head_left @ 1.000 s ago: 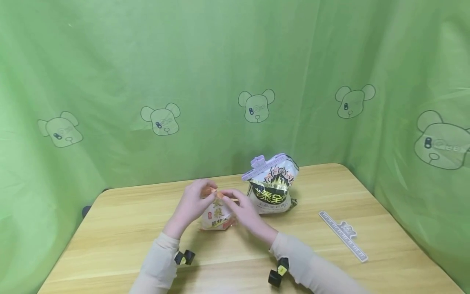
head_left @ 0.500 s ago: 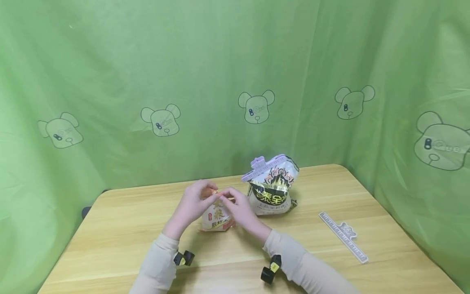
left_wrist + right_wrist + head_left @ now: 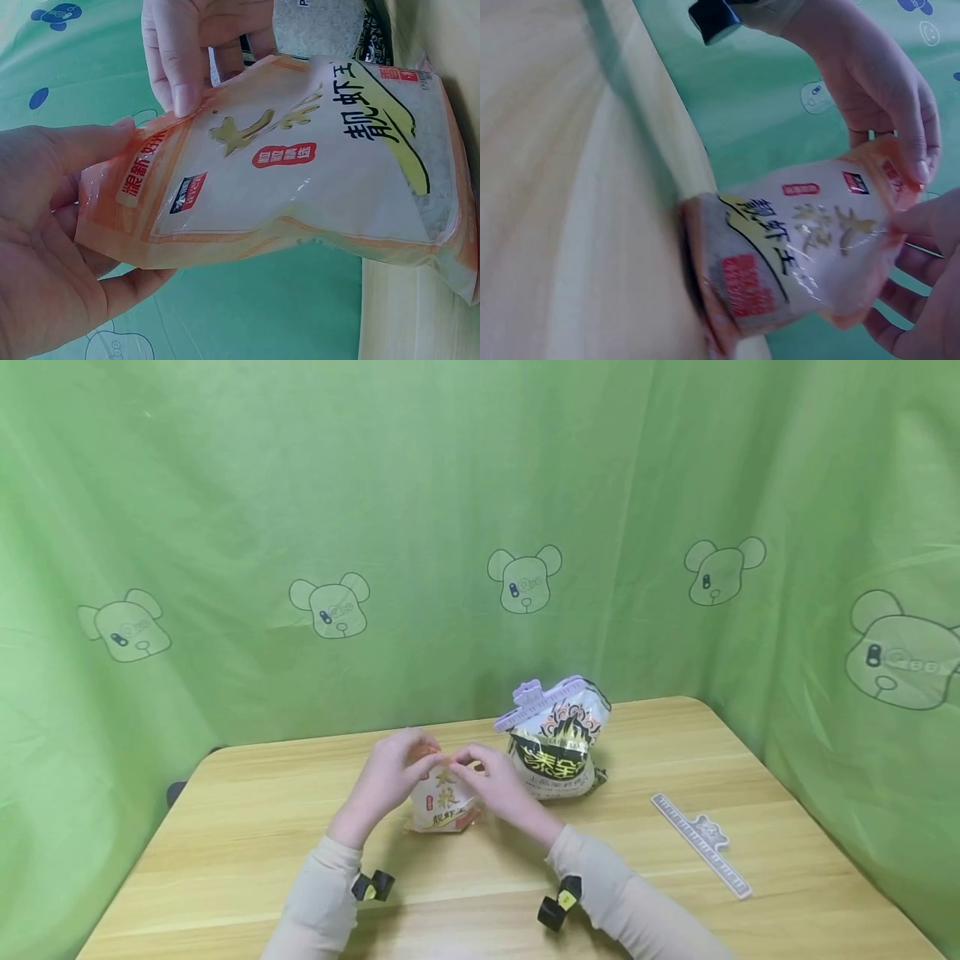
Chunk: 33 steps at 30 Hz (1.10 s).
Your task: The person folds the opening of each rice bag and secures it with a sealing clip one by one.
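Observation:
A small orange-and-white plastic bag of rice (image 3: 441, 806) stands on the table, its top edge up between both hands. My left hand (image 3: 384, 783) pinches the left part of that top edge, thumb on the printed front, as the left wrist view shows. On the other side my right hand (image 3: 504, 787) pinches the edge, with its thumb (image 3: 915, 219) on the front face. In the right wrist view the bag (image 3: 810, 232) looks creased and its bottom rests on the wood.
Behind and to the right stands a larger rice bag (image 3: 551, 785) with a black-and-gold label, a purple bag clip (image 3: 536, 703) across its top. A pale grey bag clip (image 3: 701, 843) lies on the table (image 3: 247, 835) at the right. Green curtains (image 3: 420, 485) enclose the table.
My right hand has shifted slightly left along the bag's top edge, its fingers now nearer my left hand. The bag, the larger bag and the loose clip stay in place.

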{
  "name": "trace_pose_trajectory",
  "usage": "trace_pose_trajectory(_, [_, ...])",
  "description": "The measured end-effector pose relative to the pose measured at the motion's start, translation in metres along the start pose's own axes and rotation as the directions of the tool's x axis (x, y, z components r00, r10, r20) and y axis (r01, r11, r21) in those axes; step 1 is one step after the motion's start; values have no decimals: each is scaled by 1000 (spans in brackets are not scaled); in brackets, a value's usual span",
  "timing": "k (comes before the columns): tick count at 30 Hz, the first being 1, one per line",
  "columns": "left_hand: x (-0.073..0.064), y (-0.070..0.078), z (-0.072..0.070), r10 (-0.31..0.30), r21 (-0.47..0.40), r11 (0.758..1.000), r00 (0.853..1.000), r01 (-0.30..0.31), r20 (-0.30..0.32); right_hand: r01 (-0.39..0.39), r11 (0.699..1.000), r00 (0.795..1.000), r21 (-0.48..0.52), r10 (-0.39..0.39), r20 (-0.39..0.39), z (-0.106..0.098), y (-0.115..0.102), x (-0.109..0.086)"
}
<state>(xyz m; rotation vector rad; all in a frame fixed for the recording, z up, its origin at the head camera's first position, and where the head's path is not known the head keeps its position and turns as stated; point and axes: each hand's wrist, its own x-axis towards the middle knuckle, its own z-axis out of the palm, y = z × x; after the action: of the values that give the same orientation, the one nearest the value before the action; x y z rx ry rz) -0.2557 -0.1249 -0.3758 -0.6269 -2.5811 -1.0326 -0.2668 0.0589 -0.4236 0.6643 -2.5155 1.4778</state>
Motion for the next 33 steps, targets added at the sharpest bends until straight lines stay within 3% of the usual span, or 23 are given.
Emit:
trace_pose_trajectory(4, [0,0,-1,-12,-29,1000,999,13,34,40,995,999,-95,-38,26,-7,0,1])
trace_pose_trajectory(12, [-2,1,-2,19,27,999,999,-20,30,43,980,997,-194,-28,77,-17,-1,2])
trace_pose_trajectory(24, [-3,0,-2,18,-16,1000,999,-18,32,5,901,993,-434,48,112,-20,-9,0])
trace_pose_trajectory(33, [-2,0,-2,10,-21,1000,999,-9,45,23,867,993,-498,39,115,-21,-11,-1])
